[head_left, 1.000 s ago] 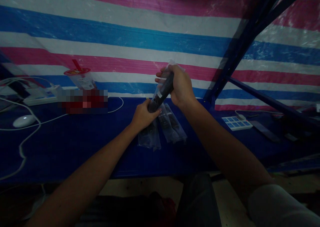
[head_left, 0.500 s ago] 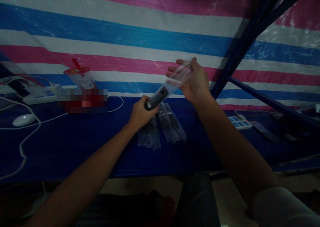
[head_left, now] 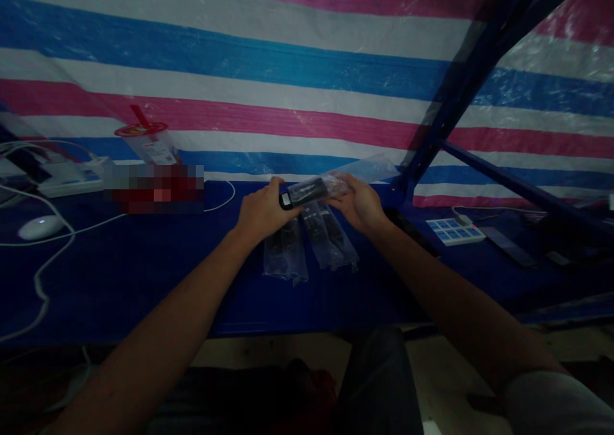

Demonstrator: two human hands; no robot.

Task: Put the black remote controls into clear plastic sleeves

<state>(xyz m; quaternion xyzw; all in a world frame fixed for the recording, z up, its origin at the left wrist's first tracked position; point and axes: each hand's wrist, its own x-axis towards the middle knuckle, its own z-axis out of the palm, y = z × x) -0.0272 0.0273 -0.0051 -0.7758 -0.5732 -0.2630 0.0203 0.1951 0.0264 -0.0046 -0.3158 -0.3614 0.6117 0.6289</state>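
Observation:
My left hand (head_left: 262, 210) grips the near end of a black remote control (head_left: 303, 192) that lies almost level above the blue table (head_left: 144, 275). My right hand (head_left: 361, 201) holds the clear plastic bag (head_left: 369, 168) that covers the remote's far end, the empty part of the bag trailing off to the right. Right below both hands, several bagged black remotes (head_left: 309, 243) lie side by side on the table.
A white mouse (head_left: 39, 227) and white cables (head_left: 43, 268) lie at the left, with a power strip (head_left: 64, 176) and a red-lidded cup (head_left: 146, 144) behind. A white keypad (head_left: 453, 231) and dark flat devices (head_left: 508, 246) lie at the right, beside a dark metal frame (head_left: 460, 83). A striped tarp hangs behind.
Both hands have come down toward the table, and the remote has tipped from a steep slant to nearly level. The bag, first drawn up and right, now lies low along the remote.

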